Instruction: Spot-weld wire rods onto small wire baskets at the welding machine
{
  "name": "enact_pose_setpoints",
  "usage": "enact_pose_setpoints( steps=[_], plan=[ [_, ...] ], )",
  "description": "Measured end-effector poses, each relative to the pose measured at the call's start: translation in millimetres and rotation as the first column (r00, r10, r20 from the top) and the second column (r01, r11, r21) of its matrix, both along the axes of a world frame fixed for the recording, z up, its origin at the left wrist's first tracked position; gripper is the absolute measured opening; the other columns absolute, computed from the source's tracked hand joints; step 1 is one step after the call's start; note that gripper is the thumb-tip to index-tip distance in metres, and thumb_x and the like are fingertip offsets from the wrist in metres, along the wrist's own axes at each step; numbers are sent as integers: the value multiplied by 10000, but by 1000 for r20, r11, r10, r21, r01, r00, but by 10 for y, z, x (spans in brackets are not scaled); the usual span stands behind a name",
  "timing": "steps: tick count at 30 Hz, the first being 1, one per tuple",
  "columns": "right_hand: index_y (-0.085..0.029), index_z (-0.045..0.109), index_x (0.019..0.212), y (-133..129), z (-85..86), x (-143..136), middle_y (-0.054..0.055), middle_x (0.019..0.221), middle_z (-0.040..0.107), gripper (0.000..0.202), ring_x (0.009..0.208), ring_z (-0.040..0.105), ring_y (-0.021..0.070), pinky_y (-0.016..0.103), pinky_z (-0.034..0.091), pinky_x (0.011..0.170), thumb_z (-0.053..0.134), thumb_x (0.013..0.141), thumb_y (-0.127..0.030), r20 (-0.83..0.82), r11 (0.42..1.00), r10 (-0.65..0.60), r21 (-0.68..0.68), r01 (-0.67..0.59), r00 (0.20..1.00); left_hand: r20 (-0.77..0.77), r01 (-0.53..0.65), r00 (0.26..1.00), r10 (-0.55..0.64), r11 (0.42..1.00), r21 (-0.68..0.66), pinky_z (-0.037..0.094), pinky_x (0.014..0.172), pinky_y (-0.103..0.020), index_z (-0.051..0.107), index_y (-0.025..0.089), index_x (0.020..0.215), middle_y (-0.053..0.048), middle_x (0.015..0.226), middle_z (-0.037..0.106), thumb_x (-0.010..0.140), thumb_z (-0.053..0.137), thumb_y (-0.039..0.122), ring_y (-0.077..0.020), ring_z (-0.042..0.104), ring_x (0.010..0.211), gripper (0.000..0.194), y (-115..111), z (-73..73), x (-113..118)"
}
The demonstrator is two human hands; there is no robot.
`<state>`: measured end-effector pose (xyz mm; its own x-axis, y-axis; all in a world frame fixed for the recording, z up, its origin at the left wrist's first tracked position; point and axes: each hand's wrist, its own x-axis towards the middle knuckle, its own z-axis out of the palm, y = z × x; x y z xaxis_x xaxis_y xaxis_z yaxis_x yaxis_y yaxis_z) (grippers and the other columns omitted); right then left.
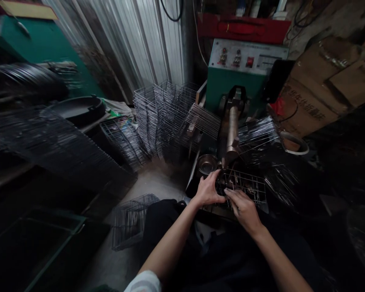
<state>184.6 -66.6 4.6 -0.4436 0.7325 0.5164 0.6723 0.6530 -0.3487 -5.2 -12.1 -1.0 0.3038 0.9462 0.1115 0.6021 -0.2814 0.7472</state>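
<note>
Left hand (211, 190) is spread at the wire grid (250, 185) — right hand (243, 207) touches it, grip unclear.

Wire grid (248, 183): thin metal rods, approx. rect. openings, dark grey w/ some dull shine on the rods, esp. R of the R fingers (235, 195). Lies low, approx. flat, at both sets of fingertips. Far edge runs beyond the R fingertips, slanting a bit nearer toward its R end; R edge stands well clear of the R fingers, on their outer side. L end by the L fingers (212, 178), mostly hid. there; near edge partly hid. behind the R fingers. Mid. openings visible just past the R fingertips. Brownish patches show betw. rods; can't tell if on or under. Dim, fine joints unclear.
</note>
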Motion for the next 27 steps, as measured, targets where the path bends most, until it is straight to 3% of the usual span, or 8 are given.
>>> enact_pose_setpoints(
  steps=[8,20,27],
  plan=[
    [-219,667,1255,156,60,-48,78,1156,727,359,1055,683,231,407,577,921,479,969,-112,-31,1000,-10,-9,10,999,-6,9,1000,-8,999,52,373,1093,-537,283,237,1499,-117,1456,496,519,840,436,-347,496,1320,1144,153,-7,-44],
    [-218,649,1243,204,149,-67,80,1147,718,360,1062,660,241,410,547,939,484,951,-86,-20,999,-17,-46,16,1000,35,-2,999,1,1000,23,406,1089,-495,332,240,1484,-108,1427,534,527,850,455,-346,526,1294,1109,195,-1,-41],
    [-212,642,1076,429,160,-204,77,959,704,186,913,635,244,383,531,822,498,973,-158,-98,992,-125,-33,122,987,4,0,1000,0,1000,10,448,1079,-427,348,225,1480,-97,1453,517,521,850,455,-314,536,1299,1106,507,37,-115]
  ],
)
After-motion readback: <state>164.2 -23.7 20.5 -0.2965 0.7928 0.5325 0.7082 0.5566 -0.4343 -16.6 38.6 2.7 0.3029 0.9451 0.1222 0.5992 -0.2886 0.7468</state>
